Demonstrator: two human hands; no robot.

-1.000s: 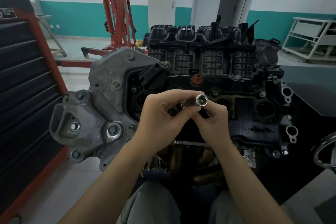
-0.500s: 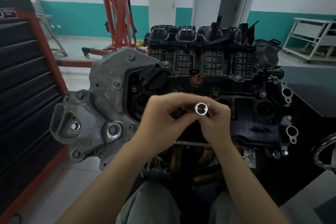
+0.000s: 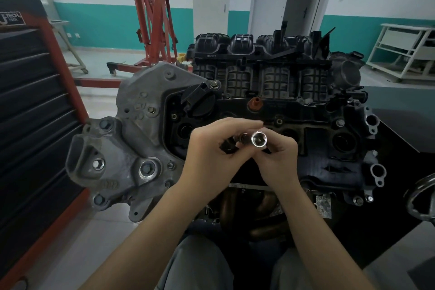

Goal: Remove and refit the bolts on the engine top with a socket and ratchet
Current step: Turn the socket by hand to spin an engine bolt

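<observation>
A shiny chrome socket (image 3: 259, 139) is held up in front of the black engine top (image 3: 317, 139), its square drive hole facing me. My right hand (image 3: 280, 160) pinches the socket from below and behind. My left hand (image 3: 211, 155) grips a dark tool piece (image 3: 229, 145) whose metal end (image 3: 243, 138) sits just left of the socket; most of that piece is hidden in my fingers. Small bolts show on the engine top, one at the rear middle (image 3: 279, 121) and one to the right (image 3: 340, 122).
A grey cast bracket (image 3: 131, 148) with large bolts forms the engine's left end. A black and red tool cabinet (image 3: 30, 106) stands at the left. A red engine crane (image 3: 155, 19) and a white rack (image 3: 404, 52) are behind. A metal handwheel (image 3: 423, 198) sits at the right edge.
Both hands have drawn closer together and dropped slightly, the socket turning its open end more squarely toward me beside the dark piece in my left hand.
</observation>
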